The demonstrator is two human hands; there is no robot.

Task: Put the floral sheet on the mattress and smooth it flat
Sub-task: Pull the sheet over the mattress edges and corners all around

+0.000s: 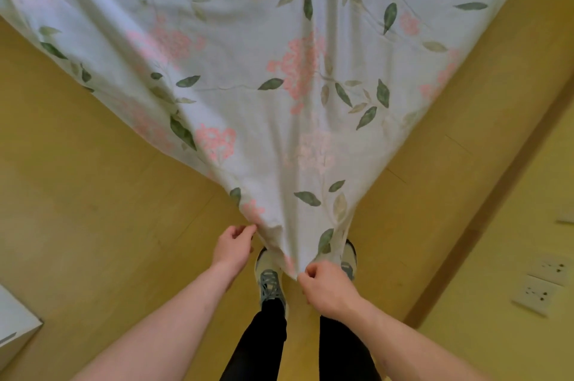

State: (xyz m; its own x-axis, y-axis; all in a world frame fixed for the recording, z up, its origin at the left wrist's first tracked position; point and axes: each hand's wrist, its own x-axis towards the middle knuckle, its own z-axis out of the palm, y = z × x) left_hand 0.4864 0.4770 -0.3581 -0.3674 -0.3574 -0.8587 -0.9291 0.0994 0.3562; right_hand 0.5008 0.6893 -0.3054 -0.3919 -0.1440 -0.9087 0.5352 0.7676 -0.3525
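Observation:
The floral sheet (273, 70), pale with pink flowers and green leaves, spreads across the top of the view and tapers to a corner hanging down over my feet. My right hand (326, 284) pinches the tip of that corner. My left hand (233, 245) pinches the sheet's left edge a little higher up. Long folds run up the cloth from the corner. The mattress is hidden under the sheet.
Yellow wood floor (93, 210) lies on both sides of the hanging corner. A wall with two white sockets (540, 283) stands close on the right. A white piece of furniture (15, 324) shows at the lower left. My shoes (270, 281) stand under the corner.

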